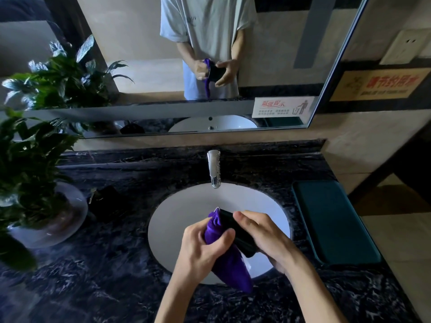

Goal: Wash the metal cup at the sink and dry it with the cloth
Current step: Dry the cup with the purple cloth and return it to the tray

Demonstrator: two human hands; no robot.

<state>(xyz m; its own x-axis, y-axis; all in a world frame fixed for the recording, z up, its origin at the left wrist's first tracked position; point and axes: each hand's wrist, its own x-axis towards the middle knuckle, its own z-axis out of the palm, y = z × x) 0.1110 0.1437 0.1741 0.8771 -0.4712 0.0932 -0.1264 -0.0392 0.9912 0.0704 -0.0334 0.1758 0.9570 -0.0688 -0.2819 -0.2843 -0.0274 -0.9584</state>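
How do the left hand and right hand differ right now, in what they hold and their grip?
The left hand grips the purple cloth, bunched and pushed into the cup's mouth; the right hand holds the dark cup itself. The left hand's fingers curl into a fist round fabric; the right hand's fingers wrap over the cup's side. Both are above the sink, near the basin's front, with the tap not visibly running.

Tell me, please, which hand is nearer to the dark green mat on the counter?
Right. The right hand, holding the dark metal cup, is close beside the dark green mat; the left hand, gripping the purple cloth, is farther away.

Pale grey short-sleeved shirt (210, 24) (mirrored)
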